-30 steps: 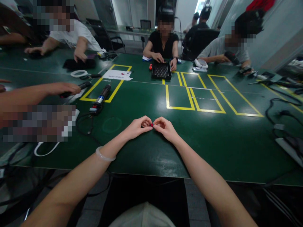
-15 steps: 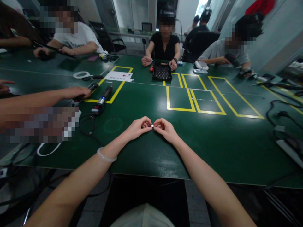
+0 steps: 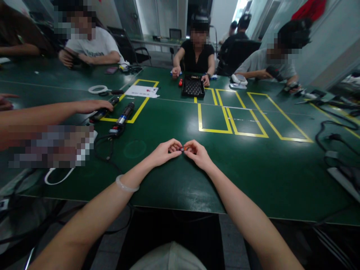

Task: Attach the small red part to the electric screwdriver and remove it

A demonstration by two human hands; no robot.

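Observation:
Over the green table (image 3: 174,180), my left hand (image 3: 164,152) and my right hand (image 3: 197,152) meet fingertip to fingertip. Both are closed in a pinch on one small red and silver part (image 3: 182,149) held between them, just above the tabletop. A pale bangle (image 3: 125,185) circles my left wrist. Most of the small part is hidden by my fingers.
A black electric screwdriver (image 3: 122,118) with its cable lies to the left, beside a co-worker's hand (image 3: 94,106). A black parts tray (image 3: 192,86) stands at the far side in front of a seated person. Yellow tape rectangles (image 3: 215,120) mark the table. Cables and power strips (image 3: 340,161) lie at right.
My hands have stayed together in the same spot, turning the small part a little between the fingertips. The co-worker's hand at left has slid right along the table.

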